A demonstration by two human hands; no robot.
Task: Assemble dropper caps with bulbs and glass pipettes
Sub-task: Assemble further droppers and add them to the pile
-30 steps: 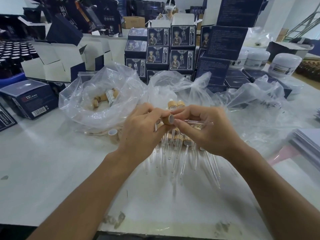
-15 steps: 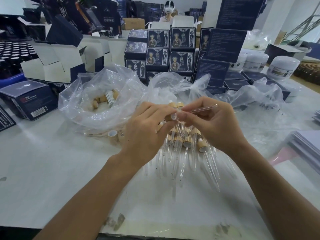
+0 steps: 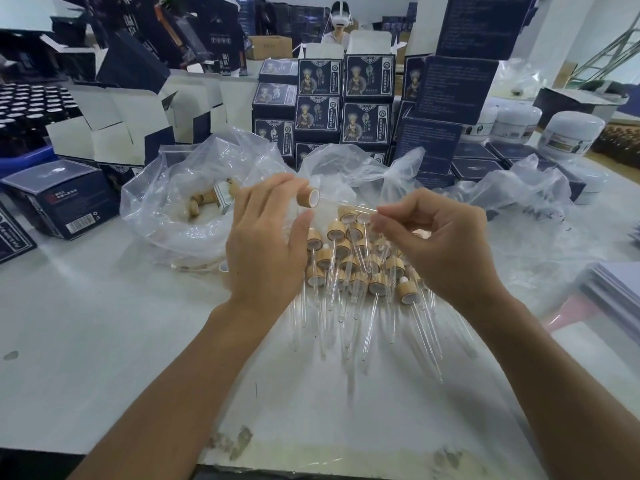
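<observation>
White tabletop (image 3: 104,341) carries a clear plastic bag (image 3: 194,202) of loose caps and a heap of finished droppers (image 3: 360,271). Above the heap, the left hand (image 3: 266,244) holds a bamboo cap (image 3: 309,197) at its fingertips, while the right hand (image 3: 440,244) pinches a glass pipette (image 3: 356,208) pointing toward it.

Bright even indoor light, soft shadows under forearms, wide-angle bending at edges, slight motion blur
</observation>
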